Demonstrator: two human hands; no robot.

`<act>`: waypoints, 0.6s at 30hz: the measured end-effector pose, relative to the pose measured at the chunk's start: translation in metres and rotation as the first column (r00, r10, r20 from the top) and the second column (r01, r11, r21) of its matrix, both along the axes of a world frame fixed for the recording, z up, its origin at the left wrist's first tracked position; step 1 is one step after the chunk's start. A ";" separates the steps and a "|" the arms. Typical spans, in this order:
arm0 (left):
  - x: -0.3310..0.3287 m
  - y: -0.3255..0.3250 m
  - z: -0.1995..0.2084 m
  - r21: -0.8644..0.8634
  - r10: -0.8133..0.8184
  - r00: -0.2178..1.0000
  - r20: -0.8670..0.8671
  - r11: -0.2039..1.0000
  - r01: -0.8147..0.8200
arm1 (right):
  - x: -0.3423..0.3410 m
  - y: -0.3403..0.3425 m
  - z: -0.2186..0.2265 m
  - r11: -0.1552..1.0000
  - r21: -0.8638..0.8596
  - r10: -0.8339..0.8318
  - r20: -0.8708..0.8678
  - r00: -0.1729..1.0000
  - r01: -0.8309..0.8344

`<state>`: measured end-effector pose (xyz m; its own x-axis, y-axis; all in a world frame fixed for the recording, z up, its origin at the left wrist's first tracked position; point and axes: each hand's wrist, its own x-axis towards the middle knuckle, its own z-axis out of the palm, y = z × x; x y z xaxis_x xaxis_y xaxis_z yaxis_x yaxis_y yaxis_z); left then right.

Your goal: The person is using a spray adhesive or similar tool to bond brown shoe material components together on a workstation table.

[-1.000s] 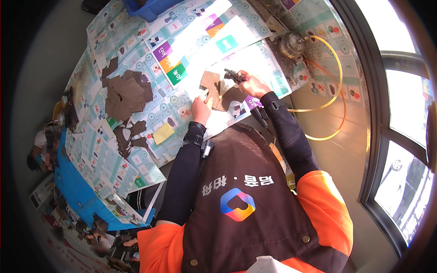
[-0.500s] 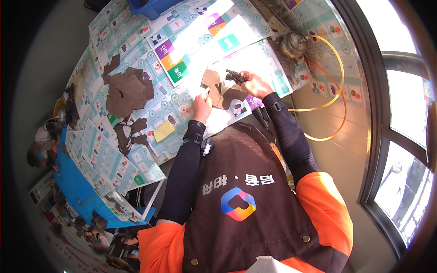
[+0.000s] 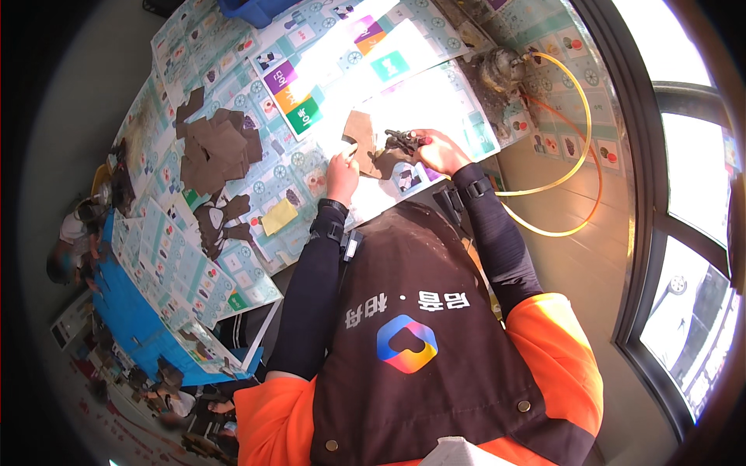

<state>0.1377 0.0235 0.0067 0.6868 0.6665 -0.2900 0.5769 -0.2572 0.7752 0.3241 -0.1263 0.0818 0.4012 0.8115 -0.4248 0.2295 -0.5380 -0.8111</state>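
Observation:
My left hand (image 3: 342, 177) is closed at the left edge of a flat brown cut piece (image 3: 358, 138), which lies on the sunlit table sheet. A grimy dark spray gun (image 3: 403, 142) is gripped in my right hand (image 3: 443, 152), its front end pointing left toward that piece. Under the gun, a second brown piece (image 3: 382, 166) shows in part, beside the first. Glare washes out the sheet around both hands, and finger details are small.
A pile of brown pieces (image 3: 214, 151) lies left, with dark gloves (image 3: 220, 221) and a yellow pad (image 3: 280, 218) nearer me. A crusted pot (image 3: 501, 70) with a looping yellow hose (image 3: 584, 116) stands right. A blue bin (image 3: 260, 9) is at the far edge; people sit far left.
My right hand and the spray gun have shifted slightly down and right. The gun now covers more of the second brown piece. My left hand has moved slightly left, staying at the first piece.

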 end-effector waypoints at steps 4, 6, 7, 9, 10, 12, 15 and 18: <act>0.001 0.001 0.005 0.043 -0.040 0.998 -0.047 0.998 0.042 | -0.008 -0.005 -0.004 0.983 0.154 -0.124 0.156 0.980 0.100; 0.001 0.000 0.007 0.047 -0.038 0.998 -0.041 0.998 0.040 | -0.011 -0.007 0.000 0.983 0.085 -0.171 0.105 0.980 0.162; 0.001 0.000 0.007 0.015 -0.016 0.998 -0.054 1.000 0.016 | -0.012 -0.007 0.004 0.975 0.167 -0.162 0.088 0.983 0.146; 0.001 0.000 0.007 -0.017 0.008 0.998 -0.068 1.000 -0.009 | -0.017 -0.008 0.014 0.989 -0.059 -0.142 -0.057 0.988 0.139; 0.001 0.000 0.006 0.037 -0.005 0.998 -0.059 0.999 0.008 | -0.020 -0.009 0.020 0.992 -0.003 -0.127 -0.061 0.990 0.127; 0.000 0.000 0.005 0.092 -0.018 0.998 -0.053 0.996 0.022 | -0.024 -0.009 0.030 0.982 -0.007 -0.188 -0.092 0.978 0.188; -0.002 0.000 0.001 0.069 0.000 0.999 -0.046 0.998 0.003 | -0.027 -0.008 0.035 0.964 0.069 -0.252 -0.079 0.964 0.258; -0.002 0.001 -0.002 0.093 -0.001 0.999 -0.045 0.996 0.005 | -0.029 -0.010 0.031 0.968 0.082 -0.242 0.056 0.969 0.237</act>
<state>0.1357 0.0242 0.0046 0.6768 0.6898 -0.2570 0.6093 -0.3290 0.7215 0.2950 -0.1364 0.1131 0.6121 0.7169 -0.3339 0.1550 -0.5228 -0.8383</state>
